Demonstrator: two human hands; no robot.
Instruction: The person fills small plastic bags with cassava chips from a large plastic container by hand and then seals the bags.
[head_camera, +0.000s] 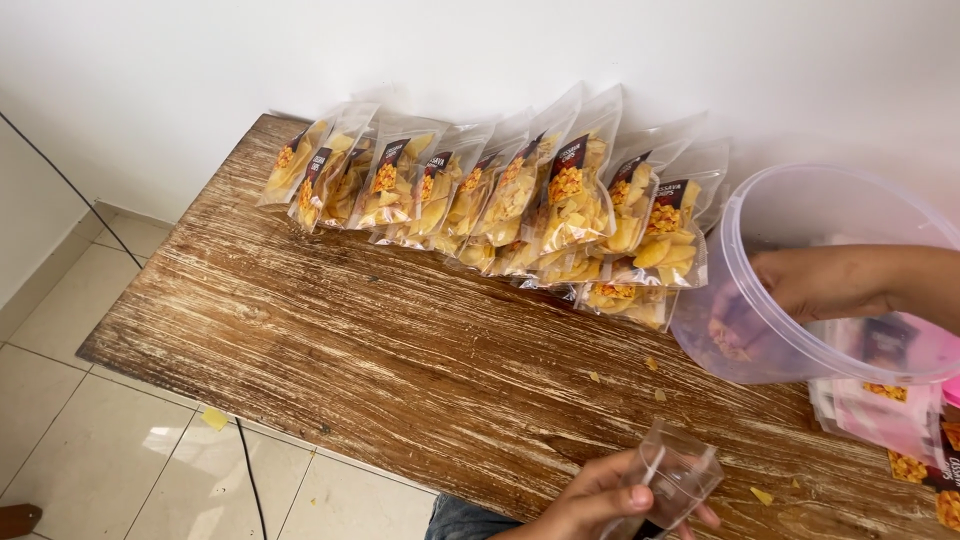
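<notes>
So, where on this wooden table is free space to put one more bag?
The worn wooden table is bare in front of the row of clear chip bags, toward its left edge. The right side is crowded by the clear plastic tub, with a few crumbs nearby.

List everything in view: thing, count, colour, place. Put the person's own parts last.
filled chip pouches: over a dozen, exact count unclear; clear with yellow chips and dark labels; leaning in a row against the wall at the table's far edge
plastic tub: one, translucent, tilted on its side at the right
flat pouches: a stack, clear with dark labels, under the tub at the right edge
chip crumbs: several, yellow, scattered on the table
table: one, worn brown wood
cable: one, black, on the tiled floor
open pouch: one, clear, in the left hand
left hand: bottom centre, holding the open pouch
right hand: reaching into the plastic tub
</notes>
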